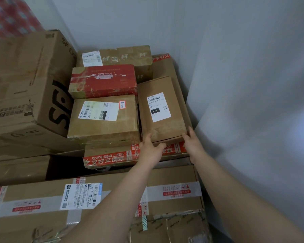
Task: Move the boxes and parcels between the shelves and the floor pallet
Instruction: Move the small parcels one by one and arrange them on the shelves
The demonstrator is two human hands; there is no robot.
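Observation:
A flat brown box [162,109] with a white shipping label lies on top of the stack, at its right side by the wall. My left hand [152,148] grips its near left corner, thumb on top and fingers under the edge. My right hand [191,140] grips its near right corner the same way. Under it lies a wide box with red printed tape [112,157]. To its left sit a brown labelled box [104,118] and behind that a red box [104,81].
A big SF-printed carton [30,88] stands at the left. Another brown box [123,56] sits at the back. A large taped carton [95,195] fills the foreground below my arms. A grey wall [235,67] closes off the right and back.

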